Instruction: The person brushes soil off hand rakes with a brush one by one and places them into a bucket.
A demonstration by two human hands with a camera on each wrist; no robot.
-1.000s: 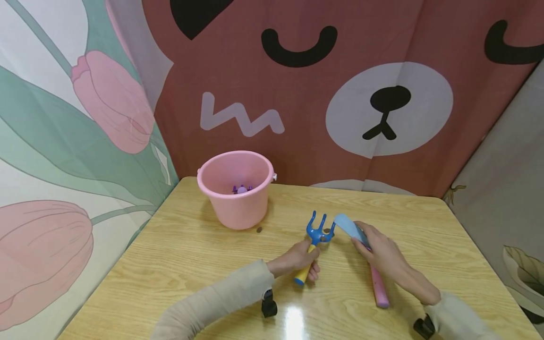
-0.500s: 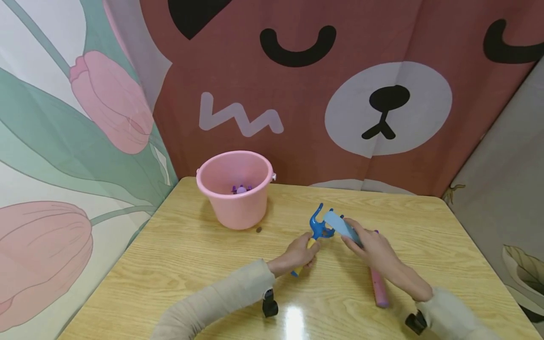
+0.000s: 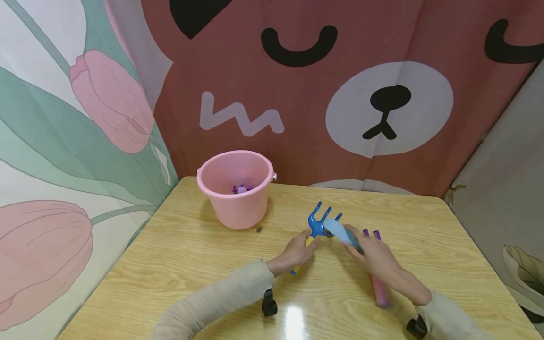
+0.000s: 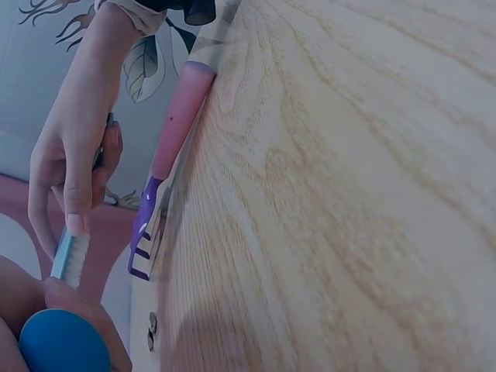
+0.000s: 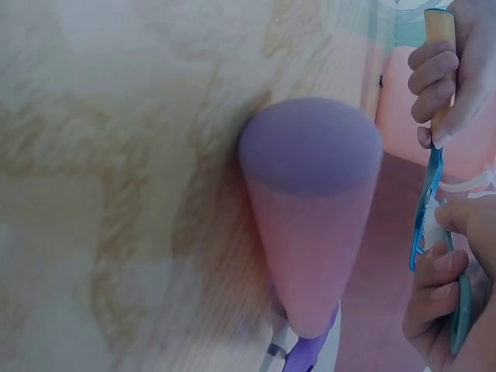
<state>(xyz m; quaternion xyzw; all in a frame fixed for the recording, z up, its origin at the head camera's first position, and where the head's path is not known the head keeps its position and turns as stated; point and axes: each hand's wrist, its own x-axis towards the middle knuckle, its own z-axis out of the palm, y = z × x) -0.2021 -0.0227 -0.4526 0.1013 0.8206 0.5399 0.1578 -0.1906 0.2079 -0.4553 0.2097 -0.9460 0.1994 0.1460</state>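
Observation:
My left hand [image 3: 297, 248] grips the yellow handle of a small toy hand rake [image 3: 316, 226] with blue tines, raised off the table with its tines pointing away. My right hand [image 3: 377, 255] holds a light blue brush [image 3: 337, 230], whose white bristles [image 4: 75, 263] show in the left wrist view. The brush lies against the rake's blue head, on its right side. Beneath my right hand, a second rake [image 3: 379, 290] with a pink handle and purple tines lies on the table; the hand partly hides it. Its handle [image 5: 310, 232] looms large in the right wrist view.
A pink bucket [image 3: 240, 210] stands at the back left, with something purple [image 3: 242, 189] inside. A small dark spot [image 3: 259, 229] sits beside it on the wooden table [image 3: 204, 264]. Small dark round pieces [image 4: 152, 329] lie beyond the purple tines in the left wrist view.
The right hand has moved left, bringing the brush over onto the blue rake head. The left hand has raised and turned its rake slightly. The pink-handled rake and bucket stay put.

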